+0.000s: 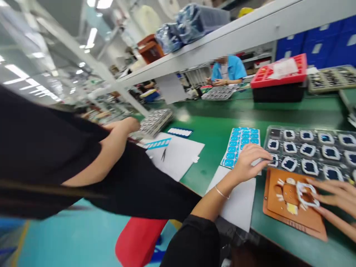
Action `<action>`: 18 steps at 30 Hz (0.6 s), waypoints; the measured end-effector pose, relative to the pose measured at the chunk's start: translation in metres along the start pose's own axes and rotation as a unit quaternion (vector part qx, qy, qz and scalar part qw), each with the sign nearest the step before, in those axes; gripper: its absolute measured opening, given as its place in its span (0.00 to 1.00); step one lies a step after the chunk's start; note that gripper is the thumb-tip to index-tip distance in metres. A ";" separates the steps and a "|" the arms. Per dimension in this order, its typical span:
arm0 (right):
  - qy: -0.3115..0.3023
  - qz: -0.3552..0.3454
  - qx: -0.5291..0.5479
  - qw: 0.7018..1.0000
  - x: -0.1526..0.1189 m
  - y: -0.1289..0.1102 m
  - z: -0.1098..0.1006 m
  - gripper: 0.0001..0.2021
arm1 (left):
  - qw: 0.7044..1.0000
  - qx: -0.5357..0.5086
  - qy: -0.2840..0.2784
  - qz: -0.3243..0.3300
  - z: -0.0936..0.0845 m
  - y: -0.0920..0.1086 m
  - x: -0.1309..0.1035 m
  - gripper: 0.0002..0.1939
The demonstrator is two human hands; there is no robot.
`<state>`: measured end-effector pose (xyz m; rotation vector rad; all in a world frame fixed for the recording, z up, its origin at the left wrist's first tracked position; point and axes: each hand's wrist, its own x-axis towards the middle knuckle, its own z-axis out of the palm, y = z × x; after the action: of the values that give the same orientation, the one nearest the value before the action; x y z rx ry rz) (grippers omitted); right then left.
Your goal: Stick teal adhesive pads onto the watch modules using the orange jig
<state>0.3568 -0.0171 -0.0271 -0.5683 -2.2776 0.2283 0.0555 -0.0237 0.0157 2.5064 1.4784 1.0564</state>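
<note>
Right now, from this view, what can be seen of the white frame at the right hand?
The white frame is a rounded, squarish ring with an open middle, looking like smooth plastic. The fingers of the right hand hold it at its right side, over the brown pad with its cartoon figure. Whether it also touches the pad is unclear; blur hides finer detail.

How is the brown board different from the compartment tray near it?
The brown board has a flat face with a cartoon figure, but the compartment tray is greyish and divided into pockets holding white-rimmed dark pieces. The brown board lies nearer the front edge of the green table; the compartment tray sits farther back and runs past the picture's right edge. Both rest on the green table.
</note>
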 end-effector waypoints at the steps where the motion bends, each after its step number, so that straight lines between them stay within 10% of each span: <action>1: -0.033 -0.010 0.005 0.999 0.000 -0.002 -0.004 0.10 | 0.999 -0.029 -0.010 0.032 -0.001 0.010 0.003 0.13; 5: -0.024 0.023 0.005 0.999 0.011 -0.008 -0.014 0.08 | 0.978 -0.102 -0.106 0.146 0.004 0.034 0.013 0.13; 18: -0.021 0.065 -0.006 0.998 0.018 -0.026 -0.013 0.04 | 0.971 -0.116 -0.060 0.199 0.014 0.022 -0.006 0.10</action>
<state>0.3467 -0.0317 0.0017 -0.7258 -2.2867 0.2928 0.0784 -0.0363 0.0104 2.6938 0.7836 1.0267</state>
